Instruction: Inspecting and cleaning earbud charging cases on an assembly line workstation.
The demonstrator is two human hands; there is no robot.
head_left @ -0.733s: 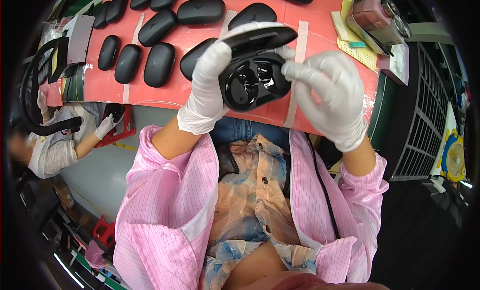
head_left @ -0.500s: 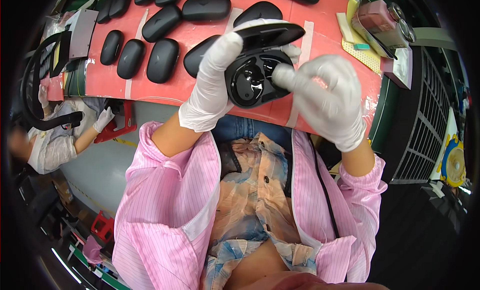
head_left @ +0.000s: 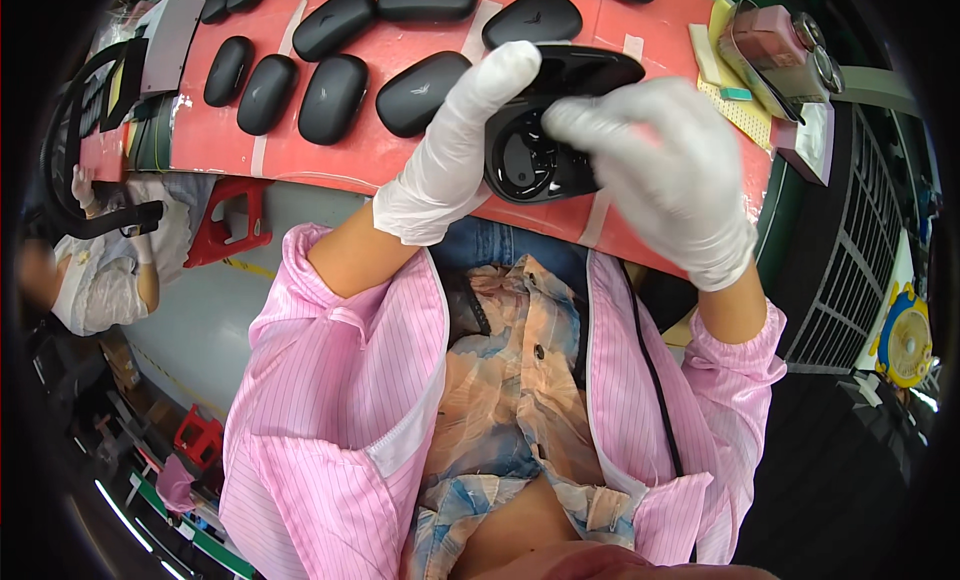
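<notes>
Head view: the open black case, clamped in the left hand, lies just left of the right hand, whose finger closure cannot be told

The open case is showing glossy plastic inside, catching sharp glints. The closed cases are looking smooth and matt, like moulded plastic. The gloves are wrinkling like thin, matt cloth. The table cover is gleaming like slick plastic sheet. The jacket is showing smooth, faintly shiny cloth, while the shirt is looking thin and crinkled.
</notes>
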